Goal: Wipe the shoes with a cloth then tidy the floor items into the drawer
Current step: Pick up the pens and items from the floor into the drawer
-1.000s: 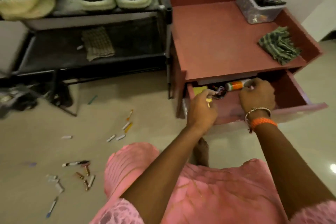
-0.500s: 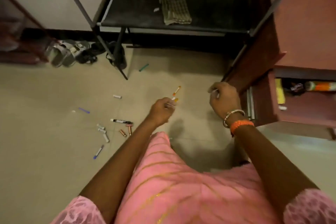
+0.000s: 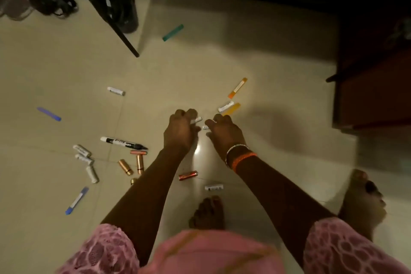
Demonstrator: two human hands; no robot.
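Both hands have come down from the drawer side to the floor and now meet low over the tiles, with the open drawer itself gone from view. Nearest, bare feet stand on the pale floor (image 3: 55,62) below pink lace sleeves, and a small white battery (image 3: 214,187) lies just ahead of the left toes, with a red battery (image 3: 188,175) a little beyond it. To the left lies a blue-capped pen (image 3: 76,200), then a loose cluster of white batteries (image 3: 83,155) and copper batteries (image 3: 139,163), and just past these a black-and-white marker (image 3: 123,143). The left hand (image 3: 181,132) has its fingers curled round a small white cylinder (image 3: 197,120), pinched at the tips. The right hand (image 3: 223,132), wearing a silver bangle and an orange band at the wrist, curls its fingers onto another small white piece (image 3: 205,127) at floor level; the two hands are almost touching. Just beyond the right hand lie a white tube (image 3: 225,106) touching a yellow one (image 3: 231,109), then an orange-and-white marker (image 3: 237,88). Farther left are a blue stick (image 3: 49,114) and a lone white battery (image 3: 116,91). A teal piece (image 3: 173,32) lies near the black rack leg (image 3: 120,26), dark sandals (image 3: 53,2) sit behind it, and the red-brown cabinet (image 3: 375,95) stands at right.
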